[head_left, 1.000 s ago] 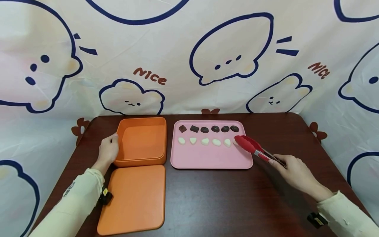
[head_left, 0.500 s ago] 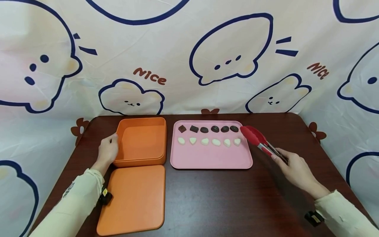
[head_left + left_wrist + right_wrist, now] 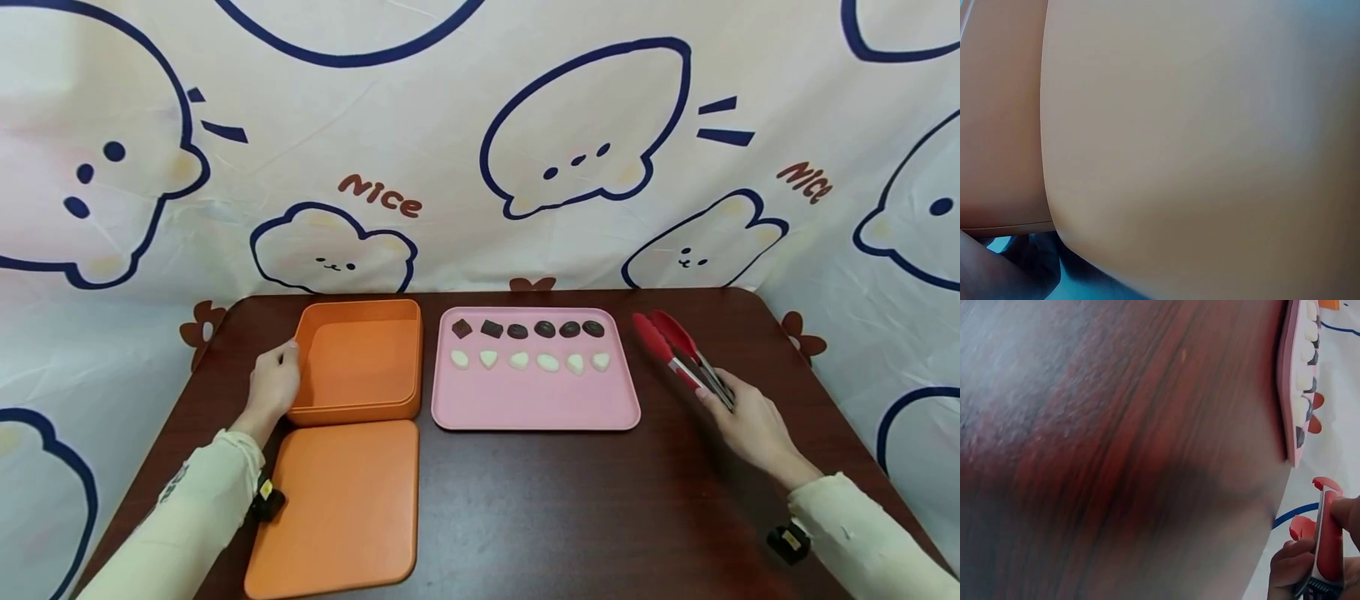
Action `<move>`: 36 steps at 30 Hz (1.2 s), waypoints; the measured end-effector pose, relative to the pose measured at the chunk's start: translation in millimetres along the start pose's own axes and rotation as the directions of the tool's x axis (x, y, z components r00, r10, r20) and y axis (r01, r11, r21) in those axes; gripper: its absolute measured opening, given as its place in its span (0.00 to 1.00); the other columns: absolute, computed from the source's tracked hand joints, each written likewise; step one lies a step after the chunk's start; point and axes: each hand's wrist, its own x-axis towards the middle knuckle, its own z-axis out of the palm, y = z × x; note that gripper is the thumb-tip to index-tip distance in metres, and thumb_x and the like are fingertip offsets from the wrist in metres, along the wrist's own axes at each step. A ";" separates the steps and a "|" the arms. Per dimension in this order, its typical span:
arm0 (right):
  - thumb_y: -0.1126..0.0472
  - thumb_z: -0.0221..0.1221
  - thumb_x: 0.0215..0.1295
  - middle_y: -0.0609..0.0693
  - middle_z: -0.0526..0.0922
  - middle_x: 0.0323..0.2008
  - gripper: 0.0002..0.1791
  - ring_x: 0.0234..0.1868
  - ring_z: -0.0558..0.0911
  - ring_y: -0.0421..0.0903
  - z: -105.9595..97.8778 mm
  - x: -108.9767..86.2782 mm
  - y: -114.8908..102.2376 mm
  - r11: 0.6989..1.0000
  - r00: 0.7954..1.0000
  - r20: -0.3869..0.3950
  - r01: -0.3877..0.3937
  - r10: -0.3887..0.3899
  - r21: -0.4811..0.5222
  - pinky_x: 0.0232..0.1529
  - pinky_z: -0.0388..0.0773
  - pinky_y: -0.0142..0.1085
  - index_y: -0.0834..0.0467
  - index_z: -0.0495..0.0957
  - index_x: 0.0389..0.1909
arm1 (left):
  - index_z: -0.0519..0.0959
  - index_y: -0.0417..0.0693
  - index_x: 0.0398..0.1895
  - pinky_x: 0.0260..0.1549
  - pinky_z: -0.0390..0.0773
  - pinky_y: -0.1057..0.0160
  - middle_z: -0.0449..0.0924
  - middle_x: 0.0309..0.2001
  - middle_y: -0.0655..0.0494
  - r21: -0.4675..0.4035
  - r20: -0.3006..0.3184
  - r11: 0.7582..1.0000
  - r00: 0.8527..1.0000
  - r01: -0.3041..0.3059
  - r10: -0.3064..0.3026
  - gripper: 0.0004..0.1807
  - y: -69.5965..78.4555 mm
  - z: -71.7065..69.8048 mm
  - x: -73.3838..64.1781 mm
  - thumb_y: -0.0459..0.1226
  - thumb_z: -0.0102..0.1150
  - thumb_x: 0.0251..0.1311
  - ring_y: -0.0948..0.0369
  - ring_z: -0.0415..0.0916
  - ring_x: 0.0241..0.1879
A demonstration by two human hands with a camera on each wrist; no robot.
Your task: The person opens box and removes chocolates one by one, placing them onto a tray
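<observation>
My left hand (image 3: 273, 382) holds the left side of an orange box (image 3: 358, 358) at the back left, fingers curled at its wall. In the left wrist view part of that hand (image 3: 1007, 272) shows under the box's corner. My right hand (image 3: 757, 421) grips metal tongs (image 3: 686, 362) with red tips, which stand apart with nothing between them, right of a pink tray (image 3: 536, 404). On the tray lie a back row of dark chocolates (image 3: 544, 329) and a front row of white chocolates (image 3: 547, 362). The right wrist view shows fingers (image 3: 1291, 565) around the tongs' red grip (image 3: 1330, 540).
An orange lid (image 3: 337, 508) lies flat in front of the box, below my left forearm. The dark wooden table (image 3: 555, 517) ends at the back against a patterned cloth (image 3: 450, 125), which also hangs at both sides.
The tongs have moved from over the tray's right end, off to the right past its edge, and their tips have spread. The last white chocolate is uncovered. My left hand stays put.
</observation>
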 end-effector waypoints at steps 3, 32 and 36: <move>0.46 0.49 0.79 0.55 0.73 0.27 0.35 0.22 0.67 0.45 1.5 -0.3 6.2 1.000 1.000 0.005 -0.021 0.021 0.003 0.21 0.63 0.35 0.73 0.63 0.70 | 0.51 0.45 0.81 0.73 0.57 0.34 0.51 0.80 0.37 -0.004 -0.002 1.000 1.000 -0.003 0.003 0.34 0.6 0.5 -0.8 0.53 0.19 0.81 0.37 0.50 0.77; 0.48 0.51 0.78 0.72 0.77 0.42 0.38 0.36 0.79 0.60 7.9 -1.6 25.0 0.994 0.993 0.067 -0.091 0.094 -0.057 0.31 0.75 0.46 0.79 0.58 0.67 | 0.51 0.45 0.81 0.73 0.56 0.34 0.49 0.80 0.36 0.006 0.000 1.000 1.000 -0.011 0.011 0.35 -0.6 0.1 -1.3 0.54 0.18 0.80 0.36 0.50 0.77; 0.49 0.54 0.76 0.76 0.77 0.46 0.37 0.39 0.81 0.63 5.9 0.0 25.2 0.994 0.993 0.081 -0.080 0.086 -0.078 0.33 0.77 0.52 0.79 0.60 0.65 | 0.52 0.44 0.81 0.73 0.56 0.34 0.51 0.79 0.36 0.010 -0.011 1.000 1.000 -0.012 0.012 0.35 -0.1 0.6 -0.4 0.53 0.19 0.81 0.36 0.50 0.77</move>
